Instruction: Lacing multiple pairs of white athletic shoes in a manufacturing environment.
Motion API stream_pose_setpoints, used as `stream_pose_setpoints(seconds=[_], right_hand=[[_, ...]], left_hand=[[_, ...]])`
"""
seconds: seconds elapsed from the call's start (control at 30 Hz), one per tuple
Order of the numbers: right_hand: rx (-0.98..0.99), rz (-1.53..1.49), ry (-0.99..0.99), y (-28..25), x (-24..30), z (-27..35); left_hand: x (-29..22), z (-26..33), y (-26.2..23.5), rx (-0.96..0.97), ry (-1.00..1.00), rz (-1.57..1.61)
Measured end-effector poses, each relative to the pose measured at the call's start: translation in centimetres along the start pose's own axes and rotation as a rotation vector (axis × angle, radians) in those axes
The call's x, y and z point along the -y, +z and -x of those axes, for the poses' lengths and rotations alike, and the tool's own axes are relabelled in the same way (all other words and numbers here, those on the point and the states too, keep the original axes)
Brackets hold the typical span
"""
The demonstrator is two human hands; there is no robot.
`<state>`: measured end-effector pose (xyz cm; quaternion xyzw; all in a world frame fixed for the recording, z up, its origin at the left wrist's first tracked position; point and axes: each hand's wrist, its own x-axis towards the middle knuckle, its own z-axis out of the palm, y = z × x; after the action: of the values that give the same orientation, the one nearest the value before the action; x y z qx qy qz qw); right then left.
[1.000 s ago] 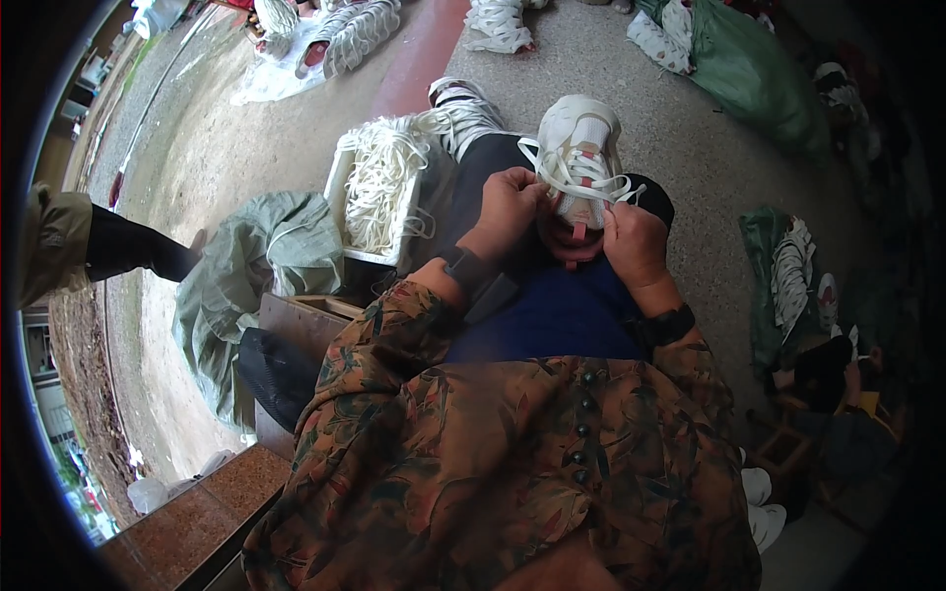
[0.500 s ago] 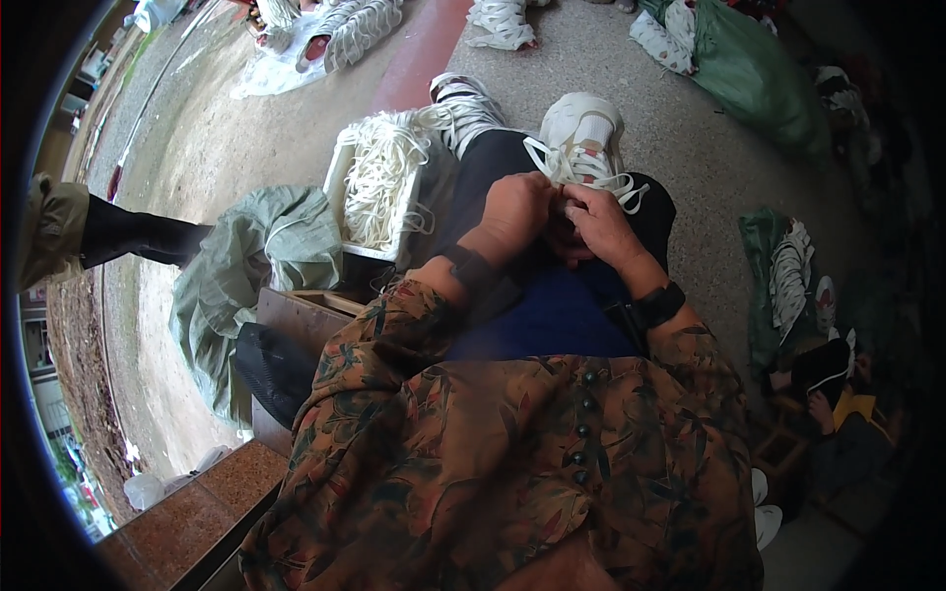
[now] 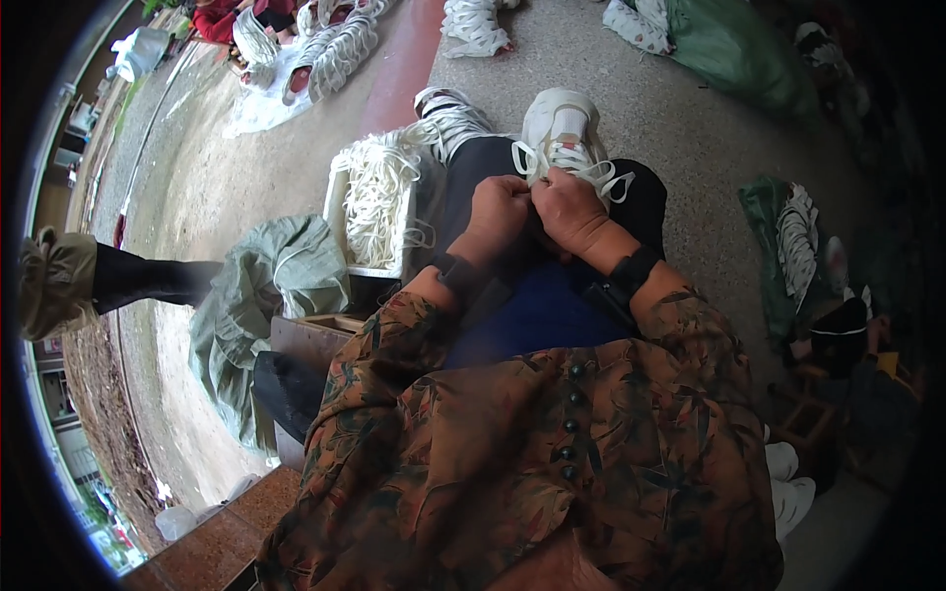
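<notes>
A white sneaker point(image 3: 562, 116) with a light sole lies over my knees, its toe pointing away from me. White shoelace point(image 3: 612, 183) runs across its front and hangs in loops on both sides. My left hand point(image 3: 500, 209) is closed beside the near end of the shoe, fingers pinched at the lace. Right against it, my right hand point(image 3: 572, 209) is closed too, its back turned up and fingers curled over the lace. The fingertips meet, and the hands cover the near part of the sneaker.
Left of my legs a white tray point(image 3: 335, 202) holds a heap of white laces, near a grey-green sack point(image 3: 222, 325) and a wooden box point(image 3: 305, 340). Bundled laced shoe pieces point(image 3: 330, 59) lie ahead on plastic. A green sack point(image 3: 739, 69) sits at far right. People sit nearby.
My right hand has rolled over, so its back now faces up, and it sits closer to the sneaker. The whole view has shifted a little.
</notes>
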<state>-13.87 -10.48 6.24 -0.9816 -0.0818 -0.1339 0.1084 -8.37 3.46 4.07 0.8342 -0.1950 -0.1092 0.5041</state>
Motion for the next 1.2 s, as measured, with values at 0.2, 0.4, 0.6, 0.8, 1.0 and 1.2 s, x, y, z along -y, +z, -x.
stream_pose_setpoints(seconds=[0.2, 0.4, 0.6, 0.8, 1.0, 1.2], right_hand=[[0.350, -0.130, -0.244, -5.1, -3.6, 6.0], [-0.034, -0.289, 0.178, -4.1, -4.8, 6.4], [-0.120, -0.273, 0.281, -1.0, -5.4, 5.6], [-0.223, -0.388, 0.279, -0.9, -5.8, 5.7], [-0.126, -0.292, 0.029, -2.8, -4.8, 6.4], [0.095, -0.086, -0.459, -0.6, -3.3, 6.1]], left_hand=[[-0.9, 0.7, -0.2, -0.053, 0.041, -0.010], [-3.3, -0.7, 1.2, -0.036, 0.556, -0.157], [-4.1, -1.8, 4.5, 0.103, 0.769, -0.548], [-6.1, -1.9, 4.8, 0.151, 0.655, -0.592], [-5.0, -0.2, -0.8, 0.545, 0.371, -0.900], [-0.2, -0.8, -1.9, 0.486, 0.441, -0.049]])
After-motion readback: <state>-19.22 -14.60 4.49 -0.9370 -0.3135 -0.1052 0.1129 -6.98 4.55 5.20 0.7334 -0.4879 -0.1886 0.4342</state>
